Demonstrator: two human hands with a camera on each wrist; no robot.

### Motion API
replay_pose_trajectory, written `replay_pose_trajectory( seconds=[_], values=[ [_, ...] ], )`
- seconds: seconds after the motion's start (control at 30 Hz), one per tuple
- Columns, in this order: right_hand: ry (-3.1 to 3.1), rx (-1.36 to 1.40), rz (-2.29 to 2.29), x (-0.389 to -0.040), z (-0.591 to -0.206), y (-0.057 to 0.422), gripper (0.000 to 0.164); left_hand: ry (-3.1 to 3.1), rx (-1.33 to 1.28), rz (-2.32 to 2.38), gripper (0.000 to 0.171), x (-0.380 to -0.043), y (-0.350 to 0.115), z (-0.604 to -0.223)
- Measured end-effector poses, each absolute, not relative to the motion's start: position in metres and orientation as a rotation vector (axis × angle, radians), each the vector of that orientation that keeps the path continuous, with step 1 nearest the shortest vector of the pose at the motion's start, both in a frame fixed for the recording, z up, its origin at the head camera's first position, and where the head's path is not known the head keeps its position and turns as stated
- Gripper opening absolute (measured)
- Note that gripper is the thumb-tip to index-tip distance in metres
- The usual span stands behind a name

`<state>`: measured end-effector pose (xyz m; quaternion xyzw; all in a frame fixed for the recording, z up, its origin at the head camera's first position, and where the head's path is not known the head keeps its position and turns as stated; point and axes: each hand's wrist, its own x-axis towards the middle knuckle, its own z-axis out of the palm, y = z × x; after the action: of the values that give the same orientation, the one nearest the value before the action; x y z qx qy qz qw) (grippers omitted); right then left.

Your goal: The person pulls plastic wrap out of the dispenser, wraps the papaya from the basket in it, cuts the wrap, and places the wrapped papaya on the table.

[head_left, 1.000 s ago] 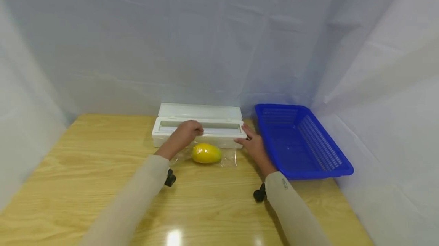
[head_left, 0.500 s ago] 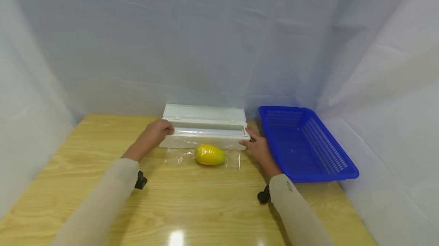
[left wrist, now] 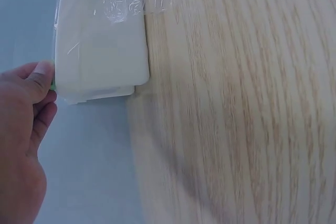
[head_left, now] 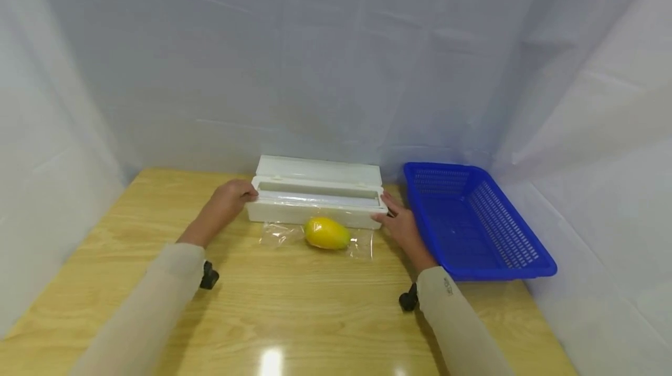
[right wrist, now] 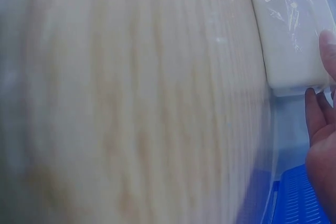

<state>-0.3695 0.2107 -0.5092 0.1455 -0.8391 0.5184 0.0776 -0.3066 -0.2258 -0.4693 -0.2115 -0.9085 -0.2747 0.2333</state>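
A white cling film dispenser [head_left: 315,211] stands at the back of the table, lid [head_left: 320,171] raised and a white roll [head_left: 320,196] inside. Clear film [head_left: 280,233] runs from it down the front to the tabletop. On that film, right before the box, lies a yellow mango [head_left: 326,233] with a greenish end. My left hand [head_left: 228,198] is at the box's left top corner, thumb and finger pinching a small green tab [left wrist: 52,85], mostly hidden. My right hand [head_left: 401,224] grips the right end, thumb [right wrist: 328,51] at the front and fingers round the side.
A blue plastic basket [head_left: 446,271] sits just right of my right hand, its rim close to the forearm. White sheeting [head_left: 325,73] hangs behind and along both sides. The wooden table [head_left: 294,306] extends toward me.
My left hand has moved from over the middle of the dispenser to its left end. The right hand keeps its grip on the right end. The view has shifted slightly.
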Motion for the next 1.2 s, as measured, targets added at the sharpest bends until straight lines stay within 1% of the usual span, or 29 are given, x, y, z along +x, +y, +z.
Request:
replay_pose_trajectory(
  seconds=[0.13,0.4,0.47,0.63,0.7,0.9,1.2],
  values=[
    [-2.536,0.439,1.554,-0.368,-0.51,0.21,0.065,-2.475,-0.559,-0.755,0.005,-0.306,-0.226,-0.472],
    [-2.534,0.468,1.535,-0.368,-0.509,0.208,0.065,-2.549,-0.519,-0.794,0.005,-0.305,-0.227,-0.468],
    [-2.534,0.468,1.544,-0.369,-0.509,0.208,0.065,-2.612,-0.486,-0.825,0.01,-0.305,-0.226,-0.466],
    [-2.507,0.477,1.587,-0.365,-0.505,0.207,0.064,-2.793,-0.442,-0.854,0.032,-0.303,-0.222,-0.461],
    [-2.495,0.483,1.602,-0.363,-0.505,0.206,0.063,-2.821,-0.466,-0.83,0.035,-0.303,-0.22,-0.461],
    [-2.465,0.507,1.568,-0.356,-0.502,0.2,0.053,-2.746,-0.543,-0.773,0.022,-0.3,-0.217,-0.464],
    [-2.346,0.56,1.332,-0.354,-0.506,0.196,0.038,-2.693,-0.547,-0.727,0.015,-0.299,-0.218,-0.465]
  ],
)
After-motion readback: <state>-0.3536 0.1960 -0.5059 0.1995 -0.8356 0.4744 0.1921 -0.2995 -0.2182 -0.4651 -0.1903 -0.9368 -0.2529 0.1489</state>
